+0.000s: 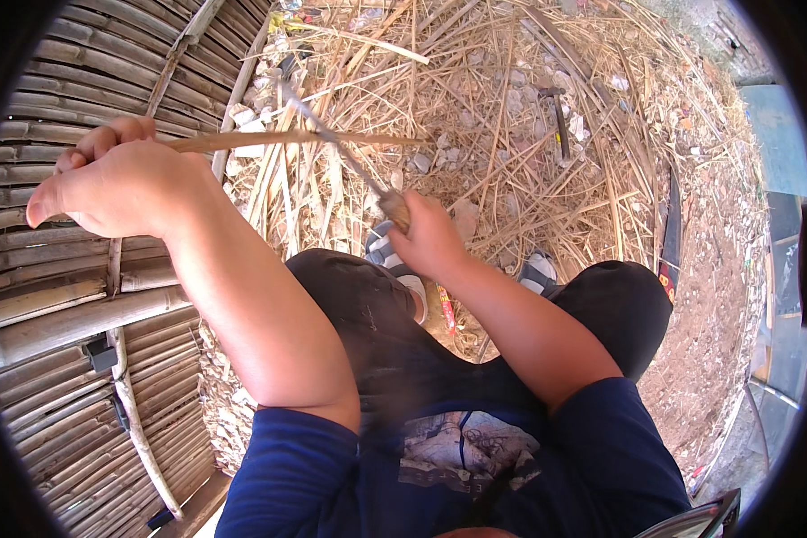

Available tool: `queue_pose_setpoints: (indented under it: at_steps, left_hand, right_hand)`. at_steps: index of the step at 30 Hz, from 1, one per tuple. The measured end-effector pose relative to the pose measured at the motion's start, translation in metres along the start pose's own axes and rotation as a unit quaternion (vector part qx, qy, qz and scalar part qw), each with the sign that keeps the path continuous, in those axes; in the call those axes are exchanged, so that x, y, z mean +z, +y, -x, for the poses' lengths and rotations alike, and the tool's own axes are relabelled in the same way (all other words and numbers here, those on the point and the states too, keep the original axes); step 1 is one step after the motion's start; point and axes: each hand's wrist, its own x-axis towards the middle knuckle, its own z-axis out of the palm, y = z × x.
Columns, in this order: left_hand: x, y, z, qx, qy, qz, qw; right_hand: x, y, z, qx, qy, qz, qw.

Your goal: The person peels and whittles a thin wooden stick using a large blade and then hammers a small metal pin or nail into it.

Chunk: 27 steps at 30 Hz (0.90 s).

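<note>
My left hand (pixel 121 175) is raised at the left, in front of the bamboo wall, closed around one end of a thin bamboo strip (pixel 242 141). The strip points to the right, roughly level, over the littered ground. In my right hand (pixel 428 235) is the wooden handle of a long-bladed knife (pixel 354 166). Its blade slants up to the left and crosses the strip near the middle; the far end is smeared by motion. Whether the edge bites into the strip, I cannot tell. My knees are bent on either side beneath my forearms.
A wall of bamboo slats (pixel 72 215) runs along my left. Split bamboo pieces and shavings (pixel 502 179) litter the ground among stones. A dark-handled hammer (pixel 561 130) lies ahead. To the right are a long dark flat piece (pixel 671 229) and blue-grey panels (pixel 785 143).
</note>
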Motion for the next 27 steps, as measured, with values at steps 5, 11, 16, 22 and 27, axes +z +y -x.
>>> queue_pose_setpoints:
  at_steps: [5,11,16,22,27]
  left_hand:
    - [0.003,-0.005,-0.006,-0.022,0.035,0.030,0.999]
    - [0.002,-0.002,-0.004,-0.003,0.034,0.021,0.999]
    - [-0.004,-0.004,-0.006,0.012,0.000,0.005,1.000]
    - [0.002,0.000,-0.006,-0.011,0.009,0.006,1.000]
    - [0.000,-0.004,-0.009,-0.014,0.012,0.002,1.000]
  right_hand:
    - [0.008,0.046,-0.008,0.101,0.023,0.045,0.994]
    - [-0.004,-0.022,-0.005,0.038,0.012,-0.058,0.997]
    - [-0.008,-0.044,-0.005,-0.034,-0.025,-0.053,0.998]
    - [0.010,0.052,-0.003,0.118,0.029,0.053,0.991]
    - [0.003,0.008,-0.007,0.067,0.035,-0.007,0.997]
